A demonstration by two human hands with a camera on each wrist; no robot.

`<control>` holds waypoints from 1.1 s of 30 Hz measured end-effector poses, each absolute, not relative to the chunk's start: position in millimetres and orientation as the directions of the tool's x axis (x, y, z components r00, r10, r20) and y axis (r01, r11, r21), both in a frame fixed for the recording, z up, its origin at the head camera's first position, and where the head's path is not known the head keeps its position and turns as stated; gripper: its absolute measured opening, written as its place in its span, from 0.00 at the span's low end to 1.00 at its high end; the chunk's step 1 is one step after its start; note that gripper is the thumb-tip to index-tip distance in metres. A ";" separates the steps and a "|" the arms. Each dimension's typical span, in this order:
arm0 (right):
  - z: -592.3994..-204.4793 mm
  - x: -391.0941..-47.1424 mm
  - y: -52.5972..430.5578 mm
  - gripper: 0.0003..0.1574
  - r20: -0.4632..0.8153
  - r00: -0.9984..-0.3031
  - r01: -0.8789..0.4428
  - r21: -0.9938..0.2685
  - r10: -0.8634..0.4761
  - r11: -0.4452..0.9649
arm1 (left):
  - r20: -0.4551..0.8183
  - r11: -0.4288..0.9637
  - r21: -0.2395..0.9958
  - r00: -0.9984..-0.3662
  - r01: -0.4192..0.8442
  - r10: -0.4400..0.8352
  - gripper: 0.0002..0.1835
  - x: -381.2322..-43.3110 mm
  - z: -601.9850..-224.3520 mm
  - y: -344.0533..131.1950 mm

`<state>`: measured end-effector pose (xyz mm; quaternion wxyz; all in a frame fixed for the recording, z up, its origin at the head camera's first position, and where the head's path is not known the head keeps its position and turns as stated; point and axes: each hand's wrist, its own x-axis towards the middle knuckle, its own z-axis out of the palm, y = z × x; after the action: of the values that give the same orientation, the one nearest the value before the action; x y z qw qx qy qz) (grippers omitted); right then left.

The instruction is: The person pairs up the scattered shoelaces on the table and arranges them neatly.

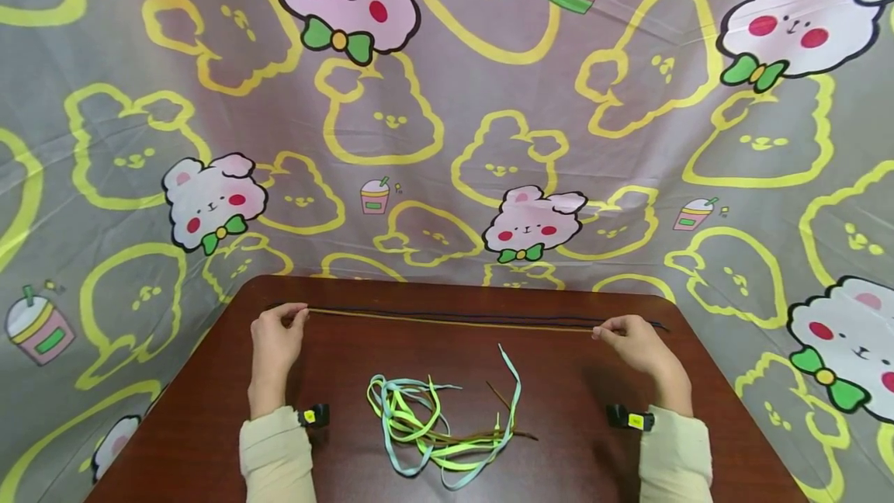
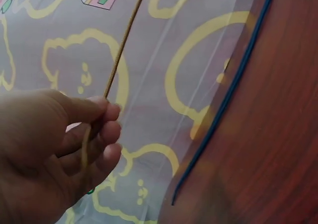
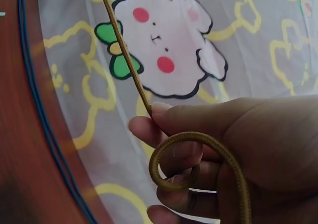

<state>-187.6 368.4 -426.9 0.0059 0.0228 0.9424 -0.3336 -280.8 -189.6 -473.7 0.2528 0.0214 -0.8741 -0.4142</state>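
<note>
A thin golden-brown shoelace [image 1: 447,322] runs almost straight from hand to hand over the far part of the table. My left hand [image 1: 275,344] pinches it between thumb and index finger, and a short tail hangs past the palm in the left wrist view. At the other side my right hand [image 1: 642,344] pinches it likewise; in the right wrist view the loose end of the brown lace [image 3: 218,144] curls in a loop across the fingers. Behind it, a dark blue lace [image 2: 223,105] lies doubled along the table's far edge.
Near the middle of the brown wooden table [image 1: 342,441] lies a loose tangle of light blue laces [image 1: 391,441], neon yellow-green laces [image 1: 419,433] and a brown lace [image 1: 525,435]. A cartoon-printed cloth [image 1: 447,76] hangs behind and beside the table.
</note>
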 end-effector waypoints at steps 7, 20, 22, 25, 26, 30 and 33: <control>-436.9 -193.0 380.7 0.19 -0.084 -0.993 0.118 -0.646 0.083 0.754 | 0.367 0.620 0.771 -0.896 0.142 -0.251 0.12 -284.4 -485.3 -194.8; -469.8 -198.7 412.8 0.22 -0.107 -0.993 0.112 -0.710 0.051 0.695 | 0.384 0.689 0.706 -0.907 0.167 -0.172 0.09 -308.4 -497.9 -221.7; -472.7 -200.5 414.5 0.21 -0.110 -0.993 0.109 -0.726 0.042 0.679 | 0.372 0.710 0.681 -0.920 0.179 -0.126 0.09 -312.3 -498.2 -227.6; -477.3 -202.1 418.6 0.19 -0.104 -0.994 0.087 -0.722 0.016 0.686 | 0.353 0.729 0.657 -0.933 0.192 -0.073 0.08 -314.8 -498.8 -237.0; -478.7 -201.9 420.4 0.18 -0.105 -0.994 0.085 -0.723 0.013 0.686 | 0.351 0.734 0.650 -0.934 0.199 -0.058 0.08 -315.2 -499.0 -240.0; -483.6 -200.7 429.7 0.17 -0.101 -0.995 0.060 -0.721 -0.019 0.691 | 0.355 0.748 0.622 -0.935 0.230 -0.008 0.07 -316.7 -499.0 -252.6; -482.9 -198.7 436.6 0.17 -0.094 -0.994 0.031 -0.726 -0.055 0.687 | 0.355 0.755 0.609 -0.935 0.244 0.016 0.07 -317.8 -498.8 -261.6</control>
<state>-198.7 436.6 -482.9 0.0539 -0.0065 0.9168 -0.3956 -317.8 -261.6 -498.8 0.1665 -0.0706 -0.9218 -0.3429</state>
